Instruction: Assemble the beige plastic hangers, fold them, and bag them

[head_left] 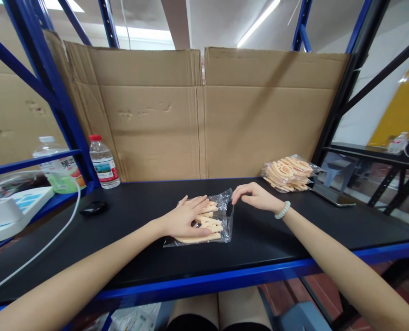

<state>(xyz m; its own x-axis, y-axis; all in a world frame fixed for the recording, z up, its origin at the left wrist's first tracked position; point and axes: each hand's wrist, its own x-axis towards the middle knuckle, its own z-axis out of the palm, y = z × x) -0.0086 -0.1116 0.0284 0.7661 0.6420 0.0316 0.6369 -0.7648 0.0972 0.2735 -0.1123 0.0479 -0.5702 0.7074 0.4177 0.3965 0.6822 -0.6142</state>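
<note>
A clear plastic bag [227, 223] holding several flat, pale peach cut-out pieces [209, 224] lies on the black tabletop in front of me. My left hand [187, 218] rests flat across the bag, fingers spread, covering much of its left part. At the bag's upper right edge, my right hand [254, 196] is bent with fingertips and thumb drawn together at the plastic. The fingertips partly hide the exact grip. A pale beaded bracelet circles the right wrist.
Similar bagged pieces [289, 173] are piled at the back right, beside a flat dark phone-like object [333, 195]. A water bottle [104, 163] and a black mouse-like object [94, 208] are on the left. A white cable [61, 230] crosses the left side; cardboard [156, 119] walls the back.
</note>
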